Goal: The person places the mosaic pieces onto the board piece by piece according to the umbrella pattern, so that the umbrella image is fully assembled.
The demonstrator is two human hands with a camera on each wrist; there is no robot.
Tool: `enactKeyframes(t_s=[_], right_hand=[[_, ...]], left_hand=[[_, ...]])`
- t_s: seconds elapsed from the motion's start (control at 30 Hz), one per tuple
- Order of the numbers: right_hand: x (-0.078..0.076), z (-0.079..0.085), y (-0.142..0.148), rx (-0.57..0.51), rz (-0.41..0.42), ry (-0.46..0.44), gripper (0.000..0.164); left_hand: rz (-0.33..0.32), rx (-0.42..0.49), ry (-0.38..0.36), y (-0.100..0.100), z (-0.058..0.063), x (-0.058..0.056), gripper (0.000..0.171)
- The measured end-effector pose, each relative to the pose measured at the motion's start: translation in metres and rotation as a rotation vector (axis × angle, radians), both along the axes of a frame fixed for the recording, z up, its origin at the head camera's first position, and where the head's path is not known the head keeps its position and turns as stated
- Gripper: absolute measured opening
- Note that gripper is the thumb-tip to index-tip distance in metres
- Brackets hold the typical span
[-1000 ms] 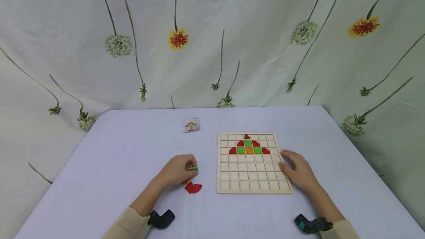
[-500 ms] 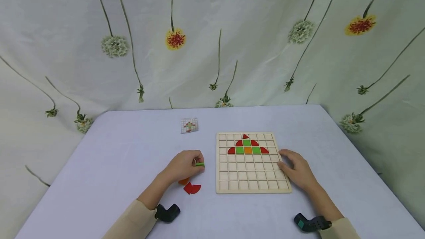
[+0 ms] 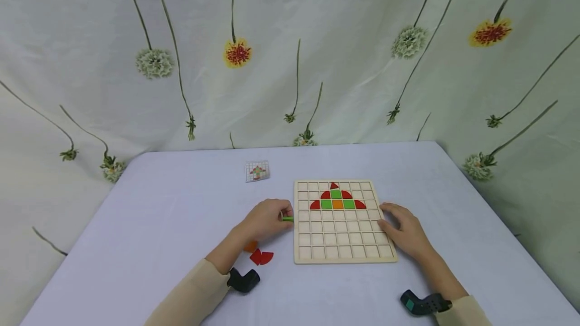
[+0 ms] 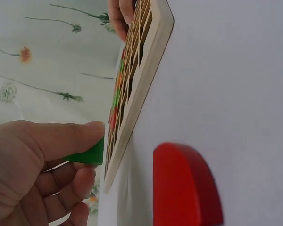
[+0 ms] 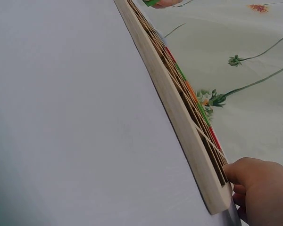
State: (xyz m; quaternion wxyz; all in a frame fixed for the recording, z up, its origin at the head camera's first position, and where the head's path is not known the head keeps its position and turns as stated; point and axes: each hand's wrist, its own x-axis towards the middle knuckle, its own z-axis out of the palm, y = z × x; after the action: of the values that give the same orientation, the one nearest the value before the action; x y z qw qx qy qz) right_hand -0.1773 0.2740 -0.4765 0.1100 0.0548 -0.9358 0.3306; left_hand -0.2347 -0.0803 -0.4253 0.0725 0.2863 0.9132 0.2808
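My left hand (image 3: 271, 217) pinches a green tile (image 4: 90, 154) between thumb and fingers, close to the left edge of a wooden grid board (image 3: 344, 240). Part of the tile is hidden by the fingers. My right hand (image 3: 405, 229) rests at the board's right edge, its thumb and forefinger touching the rim. Near the board's far side, red, green and orange tiles sit in the cells: a red triangle (image 3: 334, 185) at the top, green squares (image 3: 336, 194), an orange square (image 3: 337, 204) and red quarter rounds (image 3: 315, 205).
Loose on the white table (image 3: 190, 190), left of the board, lie an orange piece (image 3: 250, 246), a small red piece (image 3: 256, 256) and a red quarter-round piece (image 3: 267, 258). A pattern card (image 3: 257, 171) lies behind them, before a flowered cloth backdrop (image 3: 272, 89).
My left hand has carried the green tile rightward and slightly away, from beside the loose pieces to the board's left edge. My right hand stays in place at the right edge.
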Motion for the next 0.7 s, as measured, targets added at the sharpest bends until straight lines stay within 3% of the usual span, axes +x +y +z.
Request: enactKeyframes(t_s=[0.37, 0.7], right_hand=[[0.0, 0.001, 0.0, -0.012, 0.008, 0.001, 0.043], [-0.001, 0.0, 0.001, -0.01, 0.004, 0.002, 0.044]], left_hand=[[-0.04, 0.036, 0.028, 0.025, 0.006, -0.016, 0.016], [-0.095, 0.093, -0.024, 0.052, 0.015, -0.019, 0.011]])
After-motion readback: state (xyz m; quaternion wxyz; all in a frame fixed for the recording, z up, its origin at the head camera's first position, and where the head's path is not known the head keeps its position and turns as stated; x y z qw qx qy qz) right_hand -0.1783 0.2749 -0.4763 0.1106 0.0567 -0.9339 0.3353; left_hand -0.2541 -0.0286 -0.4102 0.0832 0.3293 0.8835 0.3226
